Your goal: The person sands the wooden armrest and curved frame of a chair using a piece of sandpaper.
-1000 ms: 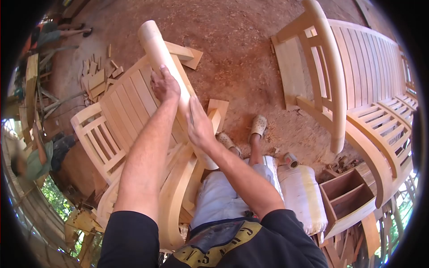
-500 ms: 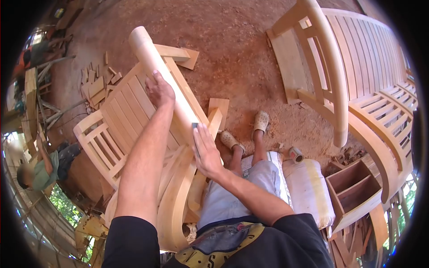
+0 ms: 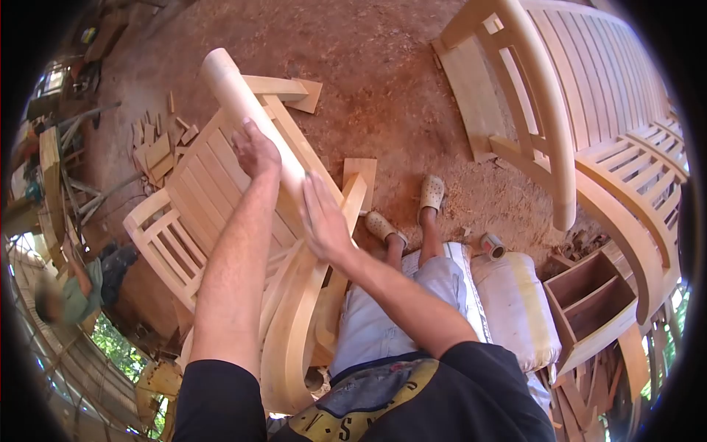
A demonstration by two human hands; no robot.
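Note:
A pale wooden slatted chair (image 3: 213,169) lies tipped in front of me, its thick rounded armrest (image 3: 234,87) slanting away from my body. My left hand (image 3: 258,152) is closed against the armrest about halfway along, the fingers partly hidden behind the wrist. Nearer to me, my right hand (image 3: 325,221) presses along the same armrest with its fingers straight and held together. A small dark piece of sandpaper showed under those fingertips a moment ago; the hand now covers it.
Right of me stands a slatted wooden bench (image 3: 582,88). Near my legs are a stuffed sack (image 3: 515,309), a tin can (image 3: 492,245) and a divided wooden box (image 3: 589,302). Wood offcuts (image 3: 153,153) lie at left on the dirt floor. Another person (image 3: 85,283) is at far left.
My right hand has slid up the armrest, away from me, and the sandpaper has gone out of sight beneath it. The left hand stays on the armrest. My view has shifted slightly.

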